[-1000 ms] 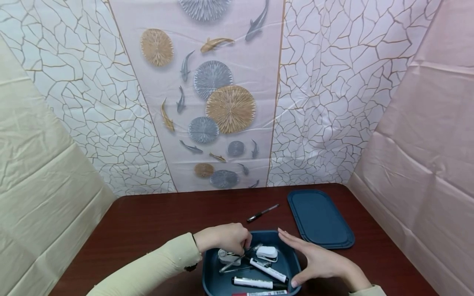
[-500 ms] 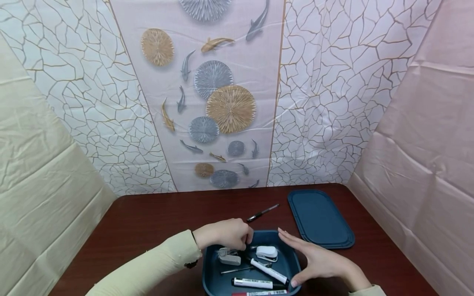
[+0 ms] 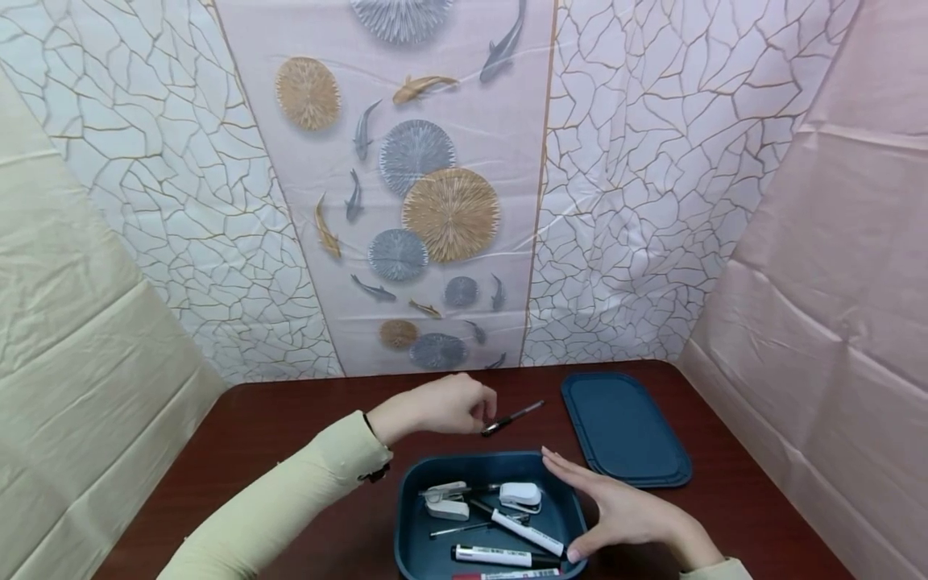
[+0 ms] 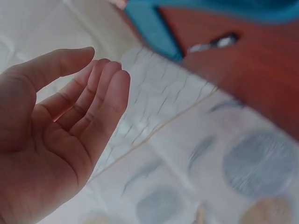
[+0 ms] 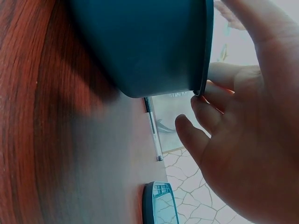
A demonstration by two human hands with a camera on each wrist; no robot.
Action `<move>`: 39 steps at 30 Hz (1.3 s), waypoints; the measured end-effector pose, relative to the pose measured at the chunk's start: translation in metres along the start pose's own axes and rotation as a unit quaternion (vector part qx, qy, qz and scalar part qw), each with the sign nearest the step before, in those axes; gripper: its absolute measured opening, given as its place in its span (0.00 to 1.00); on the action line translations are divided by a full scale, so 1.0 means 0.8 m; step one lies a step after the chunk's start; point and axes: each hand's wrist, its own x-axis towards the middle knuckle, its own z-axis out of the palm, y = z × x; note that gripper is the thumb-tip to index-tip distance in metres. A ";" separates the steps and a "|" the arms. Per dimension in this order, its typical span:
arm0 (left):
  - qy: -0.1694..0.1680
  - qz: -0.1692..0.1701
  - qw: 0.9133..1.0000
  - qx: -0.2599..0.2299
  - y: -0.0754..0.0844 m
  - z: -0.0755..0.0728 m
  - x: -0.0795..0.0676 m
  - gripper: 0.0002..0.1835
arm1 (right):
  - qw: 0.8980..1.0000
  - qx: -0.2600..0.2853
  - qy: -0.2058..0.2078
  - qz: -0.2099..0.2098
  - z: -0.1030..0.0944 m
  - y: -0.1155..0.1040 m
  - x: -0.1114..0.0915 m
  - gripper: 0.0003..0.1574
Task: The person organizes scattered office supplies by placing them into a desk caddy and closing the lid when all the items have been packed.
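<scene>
My left hand [image 3: 451, 405] hovers over the table just beyond the blue bin [image 3: 464, 457], its fingertips close to a black-and-clear pen [image 3: 513, 418] lying there. In the left wrist view, the left hand [image 4: 77, 112] has loosely bent fingers and nothing between thumb and fingers. My right hand [image 3: 616, 509] lies along the bin's right side, fingers stretched to the far corner and thumb at the near one. Fingers of the right hand [image 5: 243, 126] touch the rim in the right wrist view. Inside the bin lie a white stapler [image 3: 520, 495], white markers [image 3: 502, 556] and thin pens [image 3: 460, 529].
A grey-white, stapler-like item [image 3: 445, 507] lies at the bin's left. A red-and-white marker [image 3: 507, 574] is at the near edge. The blue lid [image 3: 627, 431] rests on the table at the back right. Patterned cloth [image 3: 464, 201] hangs behind the table [image 3: 304, 427].
One second ago my left hand held a pen inside the bin. It has let the pen go behind the staplers and moved up and away, toward the pen on the table. The right hand stays.
</scene>
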 end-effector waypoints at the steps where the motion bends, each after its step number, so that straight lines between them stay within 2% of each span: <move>1: 0.008 0.001 1.000 0.004 0.001 -0.009 0.000 0.08 | 1.000 0.001 0.000 -0.001 0.000 0.000 0.000 0.63; 7: 0.071 0.015 0.996 0.042 0.005 -0.059 -0.003 0.07 | 1.000 -0.006 0.001 0.002 0.001 -0.001 0.001 0.63; 11: 0.095 0.014 0.994 0.044 0.003 -0.075 -0.002 0.07 | 1.000 -0.007 -0.001 0.004 0.000 0.001 0.001 0.63; 14: 0.098 0.012 0.994 0.038 0.000 -0.076 0.004 0.06 | 1.000 -0.003 -0.002 0.006 0.000 0.002 0.001 0.63; 19: 0.090 -0.001 0.995 0.039 -0.008 -0.066 0.018 0.06 | 1.000 0.009 -0.010 0.009 0.002 0.004 0.003 0.62; 26: 0.101 -0.016 0.994 0.044 -0.017 -0.058 0.043 0.07 | 1.000 0.011 -0.008 0.010 0.002 0.002 0.002 0.62; 35: 0.106 -0.015 0.994 0.014 -0.008 -0.071 0.079 0.09 | 1.000 0.002 -0.007 0.010 0.001 0.001 0.001 0.62; 39: 0.107 -0.020 0.994 0.018 -0.006 -0.076 0.093 0.11 | 1.000 0.002 -0.004 0.009 0.000 -0.001 0.001 0.62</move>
